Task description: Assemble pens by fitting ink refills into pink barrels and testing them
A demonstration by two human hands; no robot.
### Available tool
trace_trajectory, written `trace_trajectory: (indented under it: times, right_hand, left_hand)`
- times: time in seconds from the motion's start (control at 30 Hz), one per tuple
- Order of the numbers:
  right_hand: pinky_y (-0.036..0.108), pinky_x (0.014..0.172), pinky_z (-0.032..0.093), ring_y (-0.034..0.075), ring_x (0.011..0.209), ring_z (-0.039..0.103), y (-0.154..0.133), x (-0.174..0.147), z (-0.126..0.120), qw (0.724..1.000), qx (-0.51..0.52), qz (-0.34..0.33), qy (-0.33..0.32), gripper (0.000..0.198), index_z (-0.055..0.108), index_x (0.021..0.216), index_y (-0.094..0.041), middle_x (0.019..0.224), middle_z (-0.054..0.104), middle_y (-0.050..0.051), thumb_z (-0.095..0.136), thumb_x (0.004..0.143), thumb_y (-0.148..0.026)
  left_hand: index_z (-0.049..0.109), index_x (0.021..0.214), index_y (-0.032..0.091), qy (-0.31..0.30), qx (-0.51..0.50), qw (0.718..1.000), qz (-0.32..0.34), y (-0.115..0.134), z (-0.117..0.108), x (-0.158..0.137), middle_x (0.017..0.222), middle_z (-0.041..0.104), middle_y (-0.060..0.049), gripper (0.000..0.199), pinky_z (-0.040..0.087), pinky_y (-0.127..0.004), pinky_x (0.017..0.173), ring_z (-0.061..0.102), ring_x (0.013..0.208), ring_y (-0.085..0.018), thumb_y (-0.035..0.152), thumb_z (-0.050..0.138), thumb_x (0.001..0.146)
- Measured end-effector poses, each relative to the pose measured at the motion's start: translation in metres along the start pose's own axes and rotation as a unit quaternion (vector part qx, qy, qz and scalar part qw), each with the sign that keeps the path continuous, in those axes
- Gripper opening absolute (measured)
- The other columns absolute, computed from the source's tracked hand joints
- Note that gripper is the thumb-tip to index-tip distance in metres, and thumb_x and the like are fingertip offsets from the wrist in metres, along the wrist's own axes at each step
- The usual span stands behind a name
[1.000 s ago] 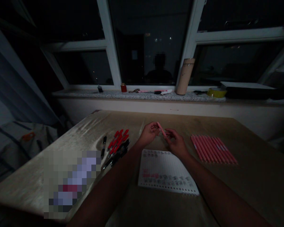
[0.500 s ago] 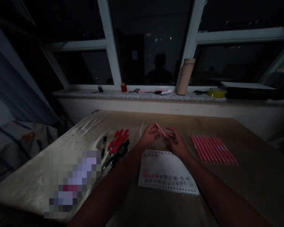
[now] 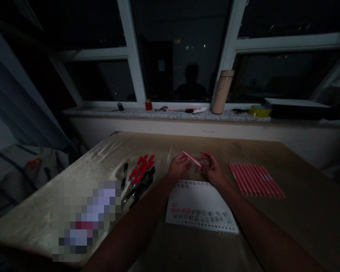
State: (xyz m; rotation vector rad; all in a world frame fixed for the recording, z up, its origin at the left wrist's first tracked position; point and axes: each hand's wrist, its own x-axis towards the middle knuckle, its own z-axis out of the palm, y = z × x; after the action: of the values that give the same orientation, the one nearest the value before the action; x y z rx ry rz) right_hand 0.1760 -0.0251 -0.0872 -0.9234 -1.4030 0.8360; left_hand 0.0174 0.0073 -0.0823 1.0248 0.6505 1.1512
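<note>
Above the far edge of the notebook, my two hands hold one slim pink pen that slants down to the right. The fingers of my left hand close around its upper left part. My right hand pinches the lower right end, with its index finger raised a little. Beneath my wrists lies a lined spiral notebook with rows of dark and pink handwriting. Beside my right forearm, several pink pens are laid side by side in a neat row.
Several red-ended pens and black pens lie left of my left arm. A blurred-out object is at the table's left. On the windowsill stand a tan flask, yellow tape and a small red jar.
The pink pen has tipped flatter, its upper end shifting slightly left and its lower end right. Both hands moved a little; the things on the table stay put.
</note>
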Motion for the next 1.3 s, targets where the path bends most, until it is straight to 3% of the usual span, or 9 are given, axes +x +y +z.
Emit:
trace_trajectory:
  times: [0.23, 0.4, 0.53, 0.63, 0.9, 1.1, 1.3]
  right_hand:
    - [0.027, 0.054, 0.049, 0.011, 0.052, 0.058, -0.002, 0.002, 0.001, 0.999, 0.032, 0.021, 0.008, 0.039, 0.048, 0.108, -0.021, 0.093, 0.062, 0.005, 0.059, 0.077, -0.042]
    - [0.028, 0.057, 0.05, 0.012, 0.057, 0.059, 0.003, 0.004, 0.002, 0.998, 0.024, 0.037, 0.045, 0.039, 0.052, 0.101, -0.02, 0.086, 0.062, 0.003, 0.066, 0.07, -0.039]
    - [0.025, 0.05, 0.044, 0.012, 0.053, 0.055, 0.006, 0.003, 0.0, 0.997, -0.015, 0.047, 0.062, 0.038, 0.057, 0.097, -0.018, 0.08, 0.064, 0.003, 0.068, 0.067, -0.039]
    - [0.024, 0.046, 0.04, 0.013, 0.049, 0.052, 0.006, 0.003, -0.001, 0.996, -0.032, 0.059, 0.067, 0.033, 0.059, 0.091, -0.018, 0.065, 0.062, 0.001, 0.066, 0.068, -0.04]
    - [0.023, 0.049, 0.039, 0.013, 0.051, 0.053, 0.002, 0.005, -0.002, 0.993, -0.043, 0.059, 0.09, 0.036, 0.061, 0.088, -0.017, 0.055, 0.056, -0.002, 0.06, 0.073, -0.05]
    - [0.024, 0.051, 0.04, 0.012, 0.052, 0.051, -0.004, 0.004, 0.0, 0.994, -0.02, 0.063, 0.084, 0.036, 0.06, 0.087, -0.017, 0.061, 0.058, -0.001, 0.057, 0.076, -0.051]
    - [0.023, 0.049, 0.038, 0.012, 0.052, 0.051, -0.001, 0.004, 0.001, 0.993, -0.008, 0.083, 0.087, 0.038, 0.06, 0.089, -0.018, 0.066, 0.06, 0.0, 0.068, 0.064, -0.045]
  left_hand:
    - [0.053, 0.083, 0.014, -0.003, -0.015, 1.0, 0.0, 0.0, 0.001, -0.002, 0.08, 0.067, -0.005, 0.04, 0.045, -0.023, 0.058, 0.062, 0.064, -0.012, 0.037, 0.077, 0.06]
    - [0.051, 0.082, 0.015, 0.061, -0.056, 0.996, 0.041, 0.004, -0.004, 0.001, 0.082, 0.068, -0.006, 0.035, 0.046, -0.023, 0.061, 0.063, 0.066, -0.012, 0.033, 0.075, 0.063]
    - [0.052, 0.081, 0.014, 0.095, -0.091, 0.99, 0.059, 0.005, -0.01, 0.003, 0.08, 0.067, -0.005, 0.032, 0.046, -0.023, 0.062, 0.063, 0.066, -0.012, 0.028, 0.074, 0.063]
    - [0.052, 0.084, 0.015, 0.091, -0.099, 0.989, 0.056, 0.003, -0.013, 0.003, 0.082, 0.067, -0.005, 0.031, 0.046, -0.024, 0.062, 0.064, 0.068, -0.013, 0.027, 0.074, 0.064]
    - [0.052, 0.087, 0.015, 0.084, -0.089, 0.992, 0.027, 0.003, -0.01, 0.001, 0.078, 0.065, -0.005, 0.032, 0.046, -0.025, 0.06, 0.064, 0.068, -0.015, 0.027, 0.074, 0.066]
    - [0.054, 0.086, 0.015, 0.098, -0.095, 0.99, 0.045, 0.005, -0.008, 0.0, 0.076, 0.065, -0.004, 0.03, 0.045, -0.025, 0.059, 0.064, 0.065, -0.014, 0.027, 0.073, 0.066]
    - [0.053, 0.085, 0.015, 0.108, -0.109, 0.987, 0.05, 0.003, -0.012, 0.002, 0.078, 0.066, -0.004, 0.032, 0.045, -0.024, 0.058, 0.064, 0.065, -0.013, 0.027, 0.074, 0.065]
